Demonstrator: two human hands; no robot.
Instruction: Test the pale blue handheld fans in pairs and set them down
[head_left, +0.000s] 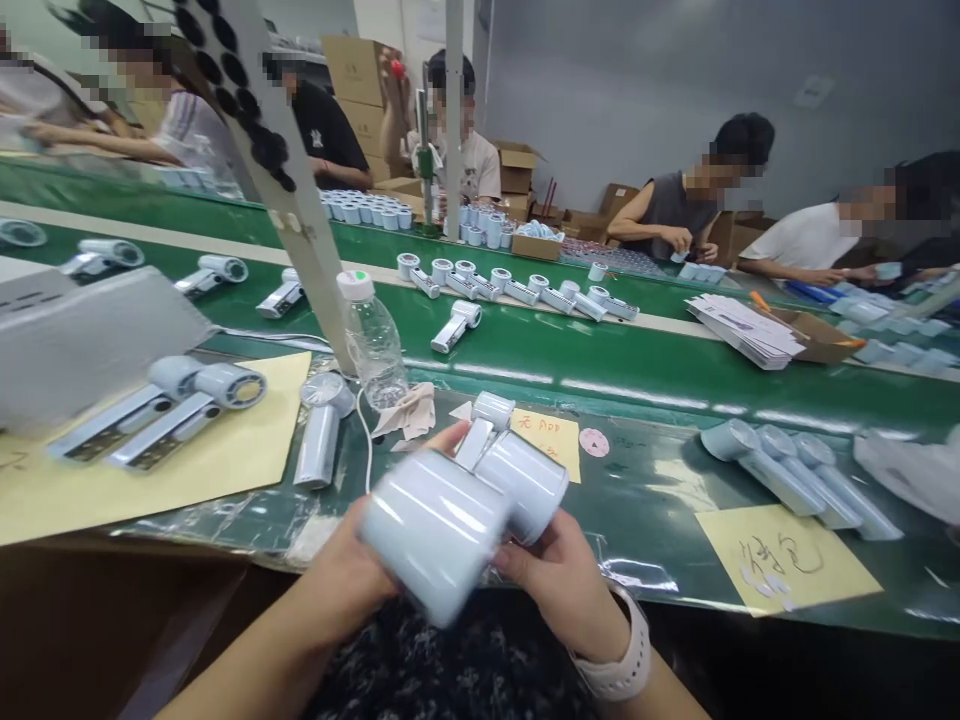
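Two light-blue handheld fans are held up in front of me over the bench edge. My left hand (364, 560) is closed around the nearer handheld fan (439, 530), whose wide round head is blurred. My right hand (562, 580), with a white watch strap at the wrist, grips the second handheld fan (529, 480) from below. The two heads overlap, and their handles are mostly hidden. Just behind them shows a smaller fan head (493, 408) with a short handle; I cannot tell if it is held or lying on the bench.
Two fans (225, 390) lie on yellow paper at left, beside a single fan (321, 430) and a plastic bottle (371, 340). Several fans (795, 470) lie at right near a handwritten yellow sheet (787, 560). Beyond runs a green conveyor (360, 280) carrying fans; co-workers sit across it.
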